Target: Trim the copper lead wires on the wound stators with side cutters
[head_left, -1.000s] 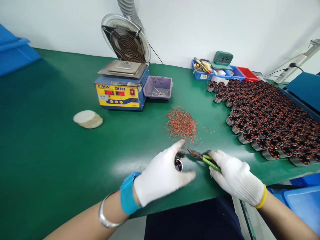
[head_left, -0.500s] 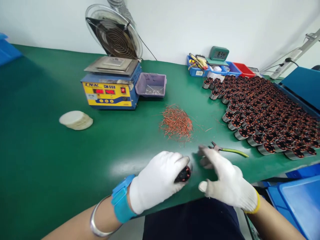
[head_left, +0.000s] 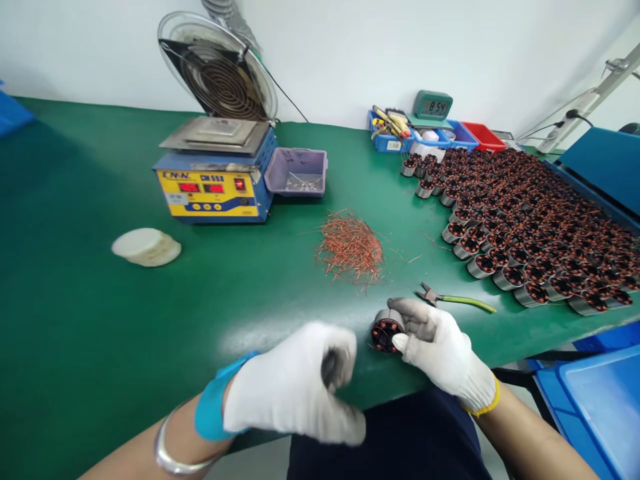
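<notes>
A motor stator [head_left: 386, 331], a short metal cylinder with copper windings in a black core, is gripped by my right hand [head_left: 440, 350] near the table's front edge. Its wound end faces toward me. My left hand [head_left: 300, 387], in a white glove with a blue wrist strap, is off to the left of the stator, fingers curved apart and nothing between them. Green-handled cutting pliers [head_left: 455, 300] lie just beyond my right hand. Farther back is a loose heap of copper wire clippings [head_left: 351, 247].
Many similar stators [head_left: 530, 227] stand packed at the right. A blue-yellow soldering pot unit [head_left: 215, 183] with a fan [head_left: 220, 77] stands back left, beside a purple tray [head_left: 297, 173]. A white round pad [head_left: 146, 247], small bins [head_left: 393, 140] and a clock [head_left: 433, 105] are also on the table.
The stator has passed from my left hand to my right hand. My left hand has opened and drawn back to the left and down; my right hand has closed on the stator.
</notes>
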The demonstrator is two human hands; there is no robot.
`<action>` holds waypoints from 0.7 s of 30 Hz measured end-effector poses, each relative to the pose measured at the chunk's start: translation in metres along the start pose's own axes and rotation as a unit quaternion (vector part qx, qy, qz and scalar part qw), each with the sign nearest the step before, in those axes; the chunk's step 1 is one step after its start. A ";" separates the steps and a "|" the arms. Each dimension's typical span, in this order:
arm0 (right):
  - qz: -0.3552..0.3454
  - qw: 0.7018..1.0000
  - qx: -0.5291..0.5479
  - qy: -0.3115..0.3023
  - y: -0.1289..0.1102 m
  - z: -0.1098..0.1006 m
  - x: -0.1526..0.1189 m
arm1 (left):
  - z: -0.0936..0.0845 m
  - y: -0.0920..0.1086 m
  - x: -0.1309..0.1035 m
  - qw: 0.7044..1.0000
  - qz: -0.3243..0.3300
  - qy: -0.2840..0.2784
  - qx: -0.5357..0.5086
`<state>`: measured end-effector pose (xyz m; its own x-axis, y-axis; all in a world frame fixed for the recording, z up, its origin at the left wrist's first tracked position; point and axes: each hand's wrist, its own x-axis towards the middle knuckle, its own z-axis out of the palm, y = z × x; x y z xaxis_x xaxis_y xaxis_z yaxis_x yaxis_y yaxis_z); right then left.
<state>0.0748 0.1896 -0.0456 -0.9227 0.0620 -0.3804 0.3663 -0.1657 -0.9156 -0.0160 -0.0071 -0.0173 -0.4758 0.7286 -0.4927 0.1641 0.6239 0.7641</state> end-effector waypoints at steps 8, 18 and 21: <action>-0.026 0.999 0.023 -0.010 0.012 0.004 0.002 | 0.016 -0.005 0.013 0.970 0.137 0.198 -0.038; -0.074 0.995 0.072 -0.003 0.017 0.009 0.000 | 0.019 0.000 0.011 0.948 0.137 0.220 -0.183; -0.082 0.990 0.111 0.012 0.020 0.010 0.001 | 0.018 -0.002 0.008 0.894 0.159 0.319 -0.271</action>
<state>0.0798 0.1760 -0.0631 -0.9635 0.1298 -0.2341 0.1733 -0.3643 -0.9150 -0.0051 0.0026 -0.0304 -0.9041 0.4273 -0.0090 0.0177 0.0584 0.9981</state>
